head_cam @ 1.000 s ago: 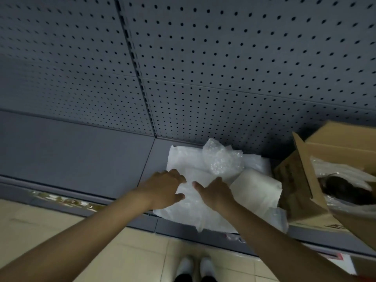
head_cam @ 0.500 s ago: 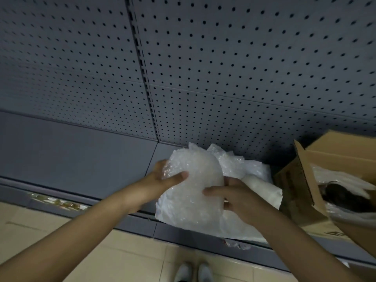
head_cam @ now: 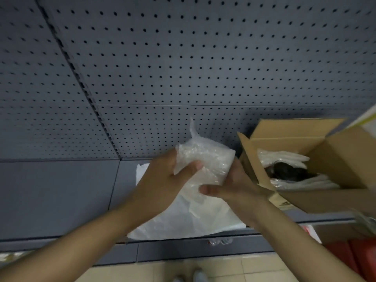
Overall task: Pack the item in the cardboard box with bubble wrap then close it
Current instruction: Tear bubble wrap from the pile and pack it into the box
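A bunched wad of clear bubble wrap (head_cam: pixel 205 159) is held up above the grey shelf (head_cam: pixel 61 196). My left hand (head_cam: pixel 162 180) grips its left side and my right hand (head_cam: pixel 232 186) grips its lower right. More white wrap sheets (head_cam: pixel 183 220) lie flat on the shelf under my hands. To the right stands the open cardboard box (head_cam: pixel 329 198), flaps up. Inside it a dark item (head_cam: pixel 284 169) lies on white wrap; its shape is unclear.
A grey pegboard wall (head_cam: pixel 183 58) rises behind the shelf. The shelf's front edge (head_cam: pixel 183 247) runs across below my wrists, with beige floor tiles (head_cam: pixel 142 269) beneath. Something red (head_cam: pixel 350 253) sits low at the right.
Both hands went from pressing flat wrap on the shelf to gathering a wad, lifting it and carrying it rightward toward the box. The view also shifted right.
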{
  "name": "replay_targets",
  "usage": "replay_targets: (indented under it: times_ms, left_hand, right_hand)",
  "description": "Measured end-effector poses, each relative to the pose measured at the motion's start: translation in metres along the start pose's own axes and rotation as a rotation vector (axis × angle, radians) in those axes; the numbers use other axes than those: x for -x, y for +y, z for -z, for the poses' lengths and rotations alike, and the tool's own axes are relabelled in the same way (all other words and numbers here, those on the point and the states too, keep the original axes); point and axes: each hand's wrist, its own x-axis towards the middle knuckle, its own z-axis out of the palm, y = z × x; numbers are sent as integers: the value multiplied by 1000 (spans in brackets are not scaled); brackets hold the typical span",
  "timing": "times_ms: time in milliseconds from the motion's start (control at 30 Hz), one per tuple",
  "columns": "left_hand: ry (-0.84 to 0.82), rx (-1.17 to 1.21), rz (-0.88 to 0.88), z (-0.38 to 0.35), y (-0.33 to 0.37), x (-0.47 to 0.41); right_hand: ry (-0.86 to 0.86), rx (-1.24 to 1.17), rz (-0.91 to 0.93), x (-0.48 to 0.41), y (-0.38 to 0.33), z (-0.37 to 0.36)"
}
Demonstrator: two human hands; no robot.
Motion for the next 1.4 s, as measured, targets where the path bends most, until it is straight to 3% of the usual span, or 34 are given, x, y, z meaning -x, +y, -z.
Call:
replay_targets:
  times_ms: [100, 200, 367, 433, 533, 600, 667, 767, 900, 1067, 1200, 1300, 1400]
  left_hand:
    - [-117, 13, -45, -7, 5, -3]
    - [-229, 93, -52, -22, 12, -5]
    - [-155, -38, -181, -46, 35, -27]
    - [-209, -135, -133, -55, 49, -41]
    - [-438, -84, 0, -80, 69, -59]
    - [-409, -52, 2, -102, 78, -75]
    - [-268, -125, -30, -125, 83, -95]
    - [-192, -351, -185, -149, 88, -126]
    - [-276, -719, -529, -185, 75, -163]
    - [-467, -934, -509, -224, 41, -196]
    - [-535, -1092, -457, -246, 16, -208]
    - [-590, -1212, -450, -255, 1, -210]
    - [-626, -1235, -459, -259, -9, -212]
  right_hand:
    - [-79, -204, 45, 26, -14, 20]
    - [5, -207, 150, 46, -21, 35]
    - [71, -165, 249, 64, -37, 71]
    - [54, -140, 258, 68, -44, 92]
    - [-12, -84, 235, 67, -55, 128]
    - [-47, 2, 224, 64, -68, 159]
    - [-87, 123, 181, 60, -86, 199]
    - [10, 410, 103, 49, -104, 267]
    - [121, 621, 41, 22, -94, 334]
    - [-20, 880, -42, -5, -70, 351]
    - [-345, 1260, 42, -25, -30, 318]
    - [-452, 1356, 5, -35, -3, 297]
    - [-502, 1323, -155, -42, 2, 297]
